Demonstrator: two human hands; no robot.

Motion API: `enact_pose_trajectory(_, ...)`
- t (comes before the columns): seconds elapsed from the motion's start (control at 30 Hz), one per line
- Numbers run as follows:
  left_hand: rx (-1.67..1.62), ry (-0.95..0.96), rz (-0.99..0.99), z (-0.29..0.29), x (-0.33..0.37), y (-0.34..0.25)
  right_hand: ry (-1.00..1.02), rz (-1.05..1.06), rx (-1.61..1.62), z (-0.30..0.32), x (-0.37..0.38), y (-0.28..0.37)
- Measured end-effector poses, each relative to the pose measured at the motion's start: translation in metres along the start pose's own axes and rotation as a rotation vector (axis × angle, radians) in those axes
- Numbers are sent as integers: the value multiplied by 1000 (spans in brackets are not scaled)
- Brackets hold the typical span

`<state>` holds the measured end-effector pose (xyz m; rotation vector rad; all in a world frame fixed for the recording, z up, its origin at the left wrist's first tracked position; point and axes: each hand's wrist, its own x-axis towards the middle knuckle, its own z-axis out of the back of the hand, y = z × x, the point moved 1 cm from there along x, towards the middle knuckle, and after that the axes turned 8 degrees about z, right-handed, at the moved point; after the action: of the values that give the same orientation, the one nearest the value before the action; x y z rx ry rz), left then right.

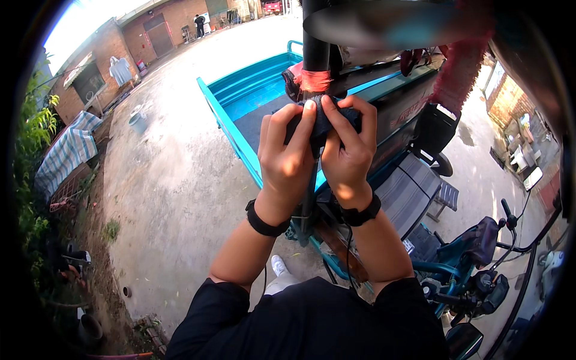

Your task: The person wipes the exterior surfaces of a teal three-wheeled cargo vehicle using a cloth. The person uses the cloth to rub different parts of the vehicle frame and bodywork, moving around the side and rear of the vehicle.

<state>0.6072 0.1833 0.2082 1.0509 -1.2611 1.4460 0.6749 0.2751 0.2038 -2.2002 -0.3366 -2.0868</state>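
Your left hand [285, 163] and right hand [349, 157] pinch the dark cloth [320, 124] against the black pole [315, 55]; a loosened pinch could let it slip.

A pale concrete yard [174, 192] carried a turquoise cargo tricycle [258, 75]. Near the yard's left edge stood a light-coloured bucket [138, 120]; toward its right side, a grey slatted bench [446, 195] stood beside the tricycle. A white shoe [278, 265] rested nearer the middle, and a red vehicle [273, 8] occupied the far edge.
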Motion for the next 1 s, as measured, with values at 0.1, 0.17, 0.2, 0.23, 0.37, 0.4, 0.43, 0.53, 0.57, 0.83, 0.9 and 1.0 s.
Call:
enact_pose_trajectory(0.1, 18, 11, 40, -1, -38, 10, 119, -39, -21, 9, -41, 6)
enact_pose_trajectory(0.17, 72, 91, 56, 2, -66, 11, 156, -52, -67, 13, -72, 11)
enact_pose_trajectory(0.2, 84, 147, 75, 5, -79, 10, 208, -114, -62, 18, -85, 13)
enact_pose_trajectory(0.23, 96, 197, 90, 9, -88, 9, 256, -170, -55, 23, -93, 15)
enact_pose_trajectory(0.37, 78, 300, 112, 20, -100, 11, 355, -153, -49, 36, -105, 18)
enact_pose_trajectory(0.4, 64, 277, 130, 23, -95, 9, 344, -119, -49, 38, -101, 19)
enact_pose_trajectory(0.43, 50, 235, 131, 23, -89, 7, 334, -83, -53, 39, -95, 20)
enact_pose_trajectory(0.53, 39, 119, 122, 17, -63, 8, 342, 59, -140, 30, -60, 25)
enact_pose_trajectory(0.57, 46, 134, 171, 14, -57, 8, 364, 82, -156, 25, -59, 23)
enact_pose_trajectory(0.83, 373, 174, -52, 19, -72, 16, 388, 10, -109, 20, -83, 28)
enact_pose_trajectory(0.9, 361, 247, -54, 24, -87, 15, 391, -23, -69, 22, -98, 26)
enact_pose_trajectory(1.0, 285, 361, -24, 29, -126, 33, 427, -64, -23, 28, -120, 25)
